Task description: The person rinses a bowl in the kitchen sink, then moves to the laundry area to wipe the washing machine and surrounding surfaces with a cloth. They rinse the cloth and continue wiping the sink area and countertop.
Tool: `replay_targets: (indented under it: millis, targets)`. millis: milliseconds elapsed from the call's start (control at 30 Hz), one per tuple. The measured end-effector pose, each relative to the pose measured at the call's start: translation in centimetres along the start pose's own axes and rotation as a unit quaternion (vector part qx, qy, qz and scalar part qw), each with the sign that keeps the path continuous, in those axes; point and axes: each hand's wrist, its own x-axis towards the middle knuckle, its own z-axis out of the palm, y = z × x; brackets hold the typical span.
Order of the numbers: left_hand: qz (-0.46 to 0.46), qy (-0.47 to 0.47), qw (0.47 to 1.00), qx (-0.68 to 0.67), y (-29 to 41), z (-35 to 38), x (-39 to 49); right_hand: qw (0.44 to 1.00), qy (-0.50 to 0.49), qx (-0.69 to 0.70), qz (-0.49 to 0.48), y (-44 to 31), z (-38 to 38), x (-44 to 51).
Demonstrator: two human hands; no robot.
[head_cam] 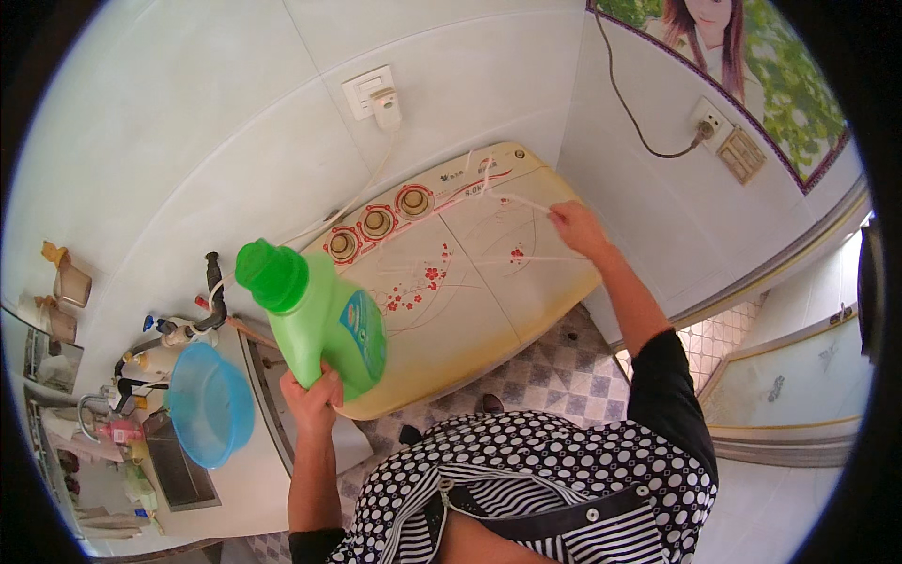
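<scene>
My left hand (pixel 312 400) grips the handle of a large green plastic laundry detergent jug (pixel 331 338). The jug's dark green cap (pixel 273 276) is on, and its body tilts over the left end of a twin-tub washing machine (pixel 451 338). Between the fingers of my right hand (pixel 579 229) is one end of a thin white strip (pixel 525 203), blurred; I cannot tell its material. That hand is above the machine's right side. Both lids of the machine are down, printed with red flowers. Three round knobs (pixel 378 223) line its control panel.
At left, a blue plastic basin (pixel 211 405) rests at the sink counter (pixel 254 486), near a faucet (pixel 88 417) and hoses (pixel 215 296). A plugged-in white adapter (pixel 385 107) trails a cord behind the machine. Another socket (pixel 713 121) holds a dark plug. Checkered floor (pixel 557 381) lies below.
</scene>
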Motion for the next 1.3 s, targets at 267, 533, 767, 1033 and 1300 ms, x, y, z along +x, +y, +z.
replay_targets:
  millis: [267,533,767,1033,1300]
  targets:
    - [-0.01,-0.118,0.993,-0.013,-1.3,2.4,5.3,0.969,0.229,0.028,0.085,0.0,-15.6,-13.1]
    - [0.013,-0.254,0.965,-0.064,-4.0,12.1,11.7,0.88,0.306,0.147,0.332,-3.2,-21.8,-25.2]
    - [0.009,-0.196,0.977,-0.083,-7.1,22.3,12.7,0.857,0.291,0.22,0.364,0.4,-22.7,-27.0]
    - [0.042,-0.124,0.991,-0.039,-11.7,29.9,14.8,0.94,0.174,0.2,0.215,7.5,-23.9,-22.1]
    - [0.023,-0.1,0.993,0.057,-12.9,31.2,15.1,0.955,0.178,0.213,0.107,11.2,-28.4,-18.5]
